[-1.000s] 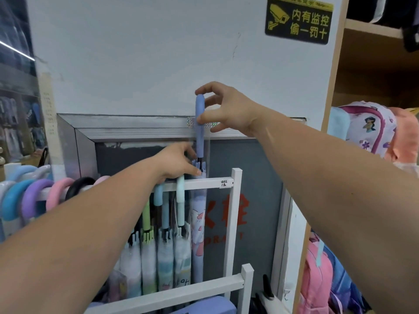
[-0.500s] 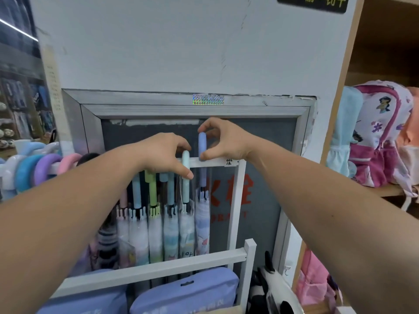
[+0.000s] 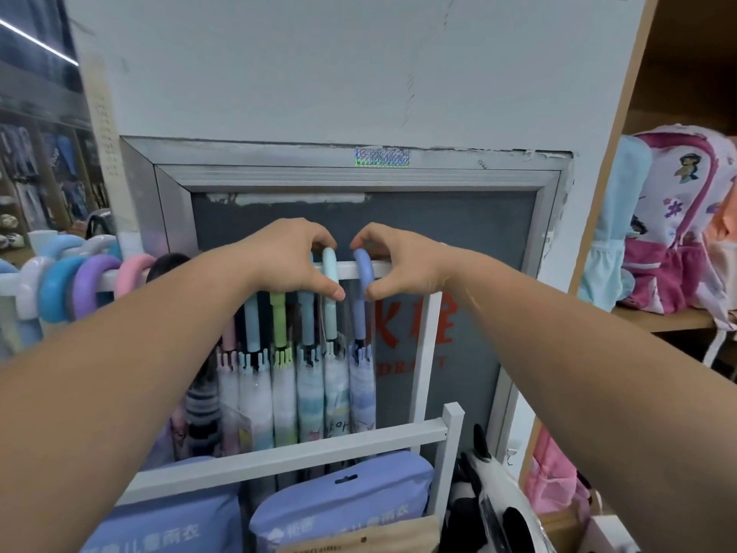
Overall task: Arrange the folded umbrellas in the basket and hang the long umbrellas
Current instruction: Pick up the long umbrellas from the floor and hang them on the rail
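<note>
- Periwinkle long umbrella hangs at the right end of the row, its hooked handle over the rack's white top rail and its canopy pointing down.
- The right hand pinches that hook, fingers above and thumb beneath. The left hand pinches the mint-handled umbrella just beside it in the same way.
- The step in hand looks like seating and spacing this umbrella. The next move calls for making sure the hook sits fully over the rail, then a gentle release so nothing swings off.
- Fingers hide the far side of both hooks, so I cannot tell how well they are seated.
- The umbrella tips are hidden behind the lower crossbar and the purple raincoat packets.
- No basket or folded umbrellas are in view, and the hooks at far left are cut off by the frame edge.
</note>
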